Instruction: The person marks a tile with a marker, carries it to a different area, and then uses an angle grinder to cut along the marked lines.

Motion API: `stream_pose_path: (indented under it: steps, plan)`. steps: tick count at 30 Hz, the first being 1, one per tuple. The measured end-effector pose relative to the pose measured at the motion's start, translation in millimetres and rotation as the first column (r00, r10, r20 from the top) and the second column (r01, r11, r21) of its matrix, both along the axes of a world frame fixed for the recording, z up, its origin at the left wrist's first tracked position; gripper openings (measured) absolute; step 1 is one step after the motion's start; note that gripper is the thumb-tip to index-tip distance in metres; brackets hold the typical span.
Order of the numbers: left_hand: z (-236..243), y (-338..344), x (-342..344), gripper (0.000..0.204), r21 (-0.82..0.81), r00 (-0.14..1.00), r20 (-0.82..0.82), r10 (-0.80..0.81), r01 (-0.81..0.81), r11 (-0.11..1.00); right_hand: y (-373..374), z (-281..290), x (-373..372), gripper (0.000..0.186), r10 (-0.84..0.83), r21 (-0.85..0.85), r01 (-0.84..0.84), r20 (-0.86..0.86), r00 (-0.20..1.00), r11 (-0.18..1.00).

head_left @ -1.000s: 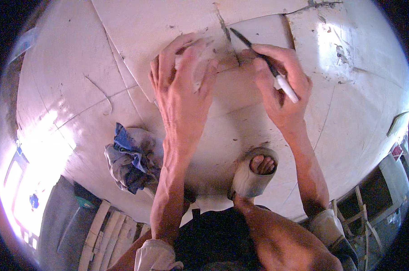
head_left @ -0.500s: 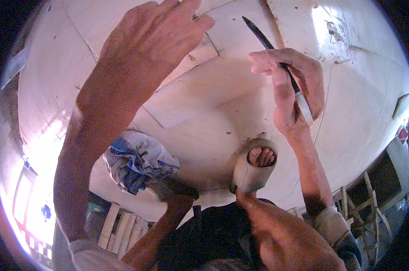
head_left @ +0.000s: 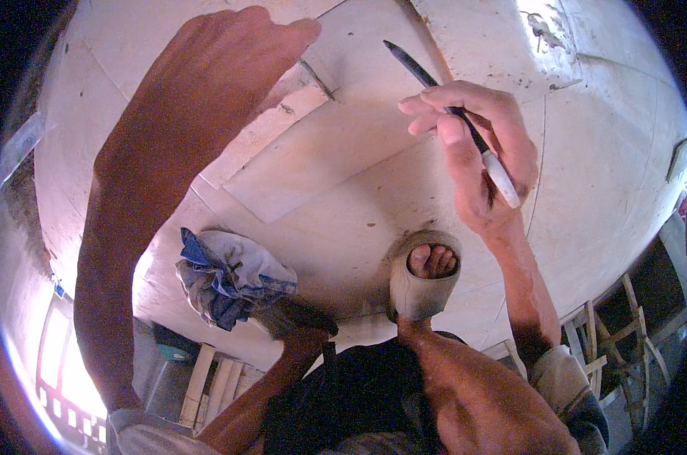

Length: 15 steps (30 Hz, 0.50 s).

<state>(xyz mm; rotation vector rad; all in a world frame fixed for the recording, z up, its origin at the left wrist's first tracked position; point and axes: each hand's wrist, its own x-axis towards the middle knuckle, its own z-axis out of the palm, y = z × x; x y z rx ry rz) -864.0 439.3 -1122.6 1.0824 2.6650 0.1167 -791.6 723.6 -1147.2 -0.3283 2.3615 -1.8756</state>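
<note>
Your right hand (head_left: 491,148) holds the tool (head_left: 421,73), its long axis slanting forward-left, dark end out ahead, to the right of your left hand (head_left: 226,64), whose grip I cannot tell.

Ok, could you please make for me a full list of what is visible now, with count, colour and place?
pointed slim tool: one, black with white end, in the right hand
sheets: several, whitish, beneath the hands
crumpled cloth: one heap, blue, grey and white, left of centre
wooden slats: several, pale brown, lower left
green object, kind unclear: one, lower left
wooden framework: count unclear, brownish, lower right
slipper: one, beige, on the right foot
dark garment: one, black, lower centre
sleeves: two, pale, on both arms
left hand: one, upper left, fingers mostly hidden
right hand: one, upper right
</note>
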Motion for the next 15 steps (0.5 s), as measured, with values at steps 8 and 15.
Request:
stream_pose_path:
  steps: [8, 15]
  plan:
    - [17, 37, 27, 0.039, -0.239, 0.946, 0.189, 0.264, -0.217, 0.947, -8, 3, -1, 0.016, -0.036, -0.064, 0.043, 0.104, 0.994, 0.997]
    - [19, 47, 100, 0.034, 0.01, 0.836, 0.462, 0.297, -0.34, 0.94, -14, 21, -3, 0.024, -0.005, -0.13, 0.032, 0.202, 0.979, 0.991]
